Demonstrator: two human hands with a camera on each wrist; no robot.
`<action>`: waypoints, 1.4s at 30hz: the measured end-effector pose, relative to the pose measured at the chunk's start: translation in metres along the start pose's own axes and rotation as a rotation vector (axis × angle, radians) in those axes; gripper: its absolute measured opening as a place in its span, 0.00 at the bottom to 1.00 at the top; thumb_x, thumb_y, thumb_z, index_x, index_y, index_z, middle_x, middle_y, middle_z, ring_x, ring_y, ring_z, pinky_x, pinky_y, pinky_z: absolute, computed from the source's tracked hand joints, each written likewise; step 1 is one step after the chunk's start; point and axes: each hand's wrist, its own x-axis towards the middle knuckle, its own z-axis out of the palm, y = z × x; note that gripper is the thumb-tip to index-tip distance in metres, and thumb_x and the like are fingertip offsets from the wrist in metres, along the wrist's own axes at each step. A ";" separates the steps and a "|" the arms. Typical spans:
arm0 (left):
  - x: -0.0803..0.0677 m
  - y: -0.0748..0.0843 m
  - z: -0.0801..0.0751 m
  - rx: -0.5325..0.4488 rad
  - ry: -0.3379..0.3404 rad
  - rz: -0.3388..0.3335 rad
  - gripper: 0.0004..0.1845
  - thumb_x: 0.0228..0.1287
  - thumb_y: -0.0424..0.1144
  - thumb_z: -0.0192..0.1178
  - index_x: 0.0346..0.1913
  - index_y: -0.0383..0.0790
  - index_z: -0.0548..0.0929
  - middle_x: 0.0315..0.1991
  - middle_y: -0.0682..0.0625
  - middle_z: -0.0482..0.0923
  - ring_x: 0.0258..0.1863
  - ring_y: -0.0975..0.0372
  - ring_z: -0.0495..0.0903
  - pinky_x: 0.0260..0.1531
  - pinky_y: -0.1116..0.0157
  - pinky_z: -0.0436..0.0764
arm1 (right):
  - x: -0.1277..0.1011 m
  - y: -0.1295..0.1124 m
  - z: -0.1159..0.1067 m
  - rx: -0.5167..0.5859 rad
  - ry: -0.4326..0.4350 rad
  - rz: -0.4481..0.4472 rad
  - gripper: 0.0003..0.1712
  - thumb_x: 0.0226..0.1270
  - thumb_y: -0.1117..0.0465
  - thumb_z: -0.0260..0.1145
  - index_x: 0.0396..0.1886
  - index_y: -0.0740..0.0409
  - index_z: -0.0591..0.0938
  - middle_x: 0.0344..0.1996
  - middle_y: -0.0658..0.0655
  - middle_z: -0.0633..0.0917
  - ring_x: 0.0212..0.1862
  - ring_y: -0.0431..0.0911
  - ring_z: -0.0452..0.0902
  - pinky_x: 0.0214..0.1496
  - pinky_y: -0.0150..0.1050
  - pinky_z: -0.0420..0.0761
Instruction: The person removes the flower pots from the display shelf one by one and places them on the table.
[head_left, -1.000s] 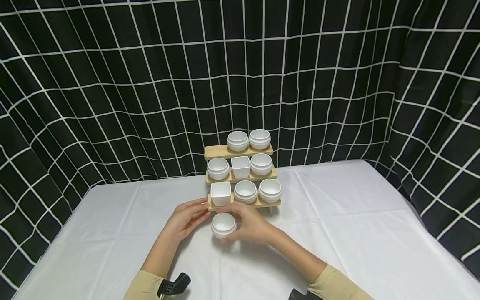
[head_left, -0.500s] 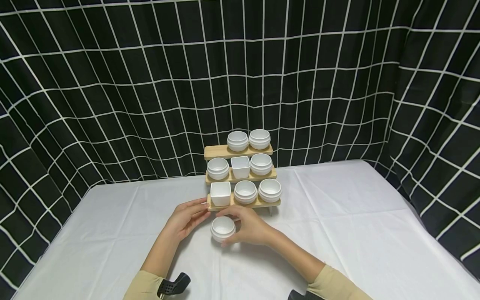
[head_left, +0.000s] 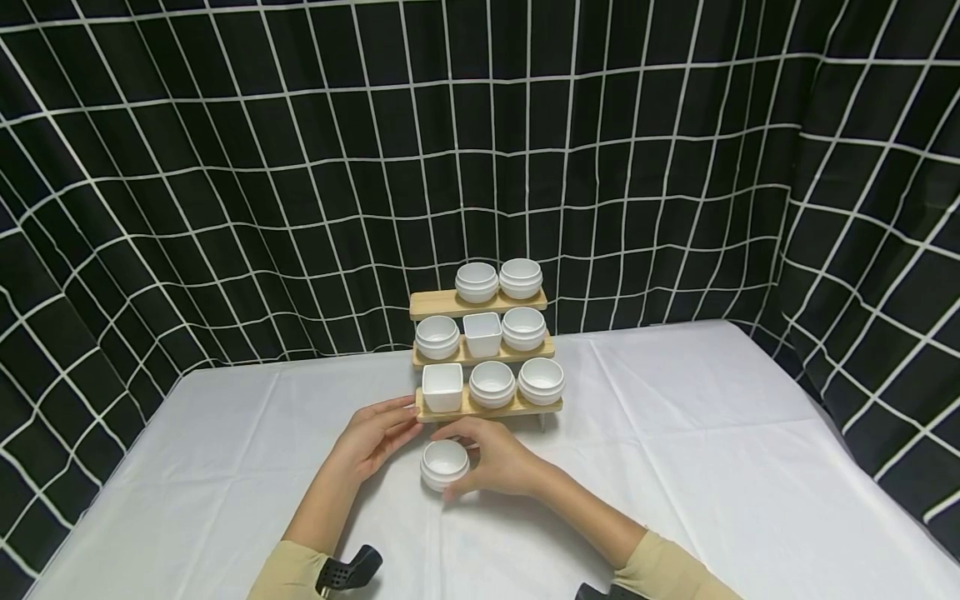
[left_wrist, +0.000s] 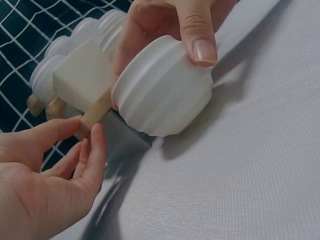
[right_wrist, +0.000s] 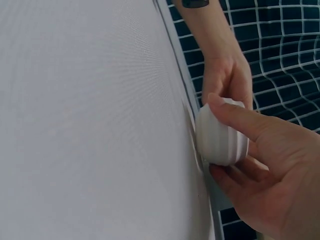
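My right hand (head_left: 471,460) grips a small round white ribbed bowl (head_left: 444,463) by its rim and side, low over the white cloth in front of a three-tier wooden rack (head_left: 487,412). In the left wrist view the bowl (left_wrist: 165,92) is tilted, with the thumb on its top. My left hand (head_left: 396,423) lies with fairly straight fingers touching the left end of the rack's lowest shelf (left_wrist: 95,114), next to a square white cup (head_left: 442,386). The right wrist view shows the bowl (right_wrist: 220,134) between thumb and fingers, with the left hand (right_wrist: 227,75) behind it.
The rack holds several round white bowls and two square cups; the top shelf's left place (head_left: 431,302) is bare. A white cloth (head_left: 675,433) covers the table. A black curtain with a white grid (head_left: 225,167) closes the back and sides.
My right hand has brought the bowl a little down and toward me, away from the rack's lowest shelf. The left hand has stayed at the shelf's end.
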 end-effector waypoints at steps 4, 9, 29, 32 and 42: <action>-0.001 0.000 0.000 0.007 0.000 0.001 0.26 0.76 0.24 0.57 0.72 0.18 0.68 0.47 0.43 0.85 0.42 0.66 0.88 0.53 0.71 0.89 | 0.000 0.001 0.001 -0.005 0.008 -0.014 0.42 0.43 0.62 0.90 0.61 0.66 0.84 0.59 0.61 0.86 0.60 0.54 0.83 0.67 0.41 0.86; -0.001 0.000 0.000 0.011 -0.003 0.003 0.26 0.76 0.24 0.57 0.72 0.18 0.68 0.48 0.42 0.85 0.42 0.66 0.87 0.53 0.71 0.89 | 0.001 0.000 0.004 -0.015 0.011 -0.022 0.42 0.43 0.61 0.91 0.61 0.65 0.84 0.58 0.61 0.86 0.59 0.52 0.83 0.67 0.40 0.86; 0.000 -0.001 -0.001 0.009 0.011 -0.003 0.26 0.76 0.24 0.57 0.73 0.18 0.68 0.49 0.42 0.85 0.42 0.65 0.88 0.55 0.70 0.89 | 0.000 -0.002 0.011 -0.032 0.024 0.004 0.43 0.44 0.58 0.91 0.62 0.59 0.82 0.57 0.55 0.86 0.60 0.50 0.81 0.69 0.49 0.83; -0.001 -0.001 -0.001 0.010 0.009 -0.003 0.26 0.76 0.24 0.57 0.73 0.19 0.68 0.49 0.42 0.85 0.42 0.65 0.88 0.55 0.70 0.89 | 0.001 -0.002 0.011 -0.020 0.019 0.005 0.43 0.45 0.59 0.90 0.62 0.60 0.82 0.58 0.56 0.86 0.60 0.50 0.81 0.69 0.48 0.83; 0.000 0.000 0.000 0.001 0.012 -0.009 0.26 0.76 0.24 0.58 0.73 0.19 0.68 0.49 0.42 0.85 0.42 0.66 0.88 0.54 0.71 0.89 | 0.000 -0.005 0.007 0.038 0.020 0.021 0.38 0.52 0.60 0.87 0.63 0.61 0.82 0.59 0.58 0.86 0.59 0.49 0.81 0.64 0.39 0.84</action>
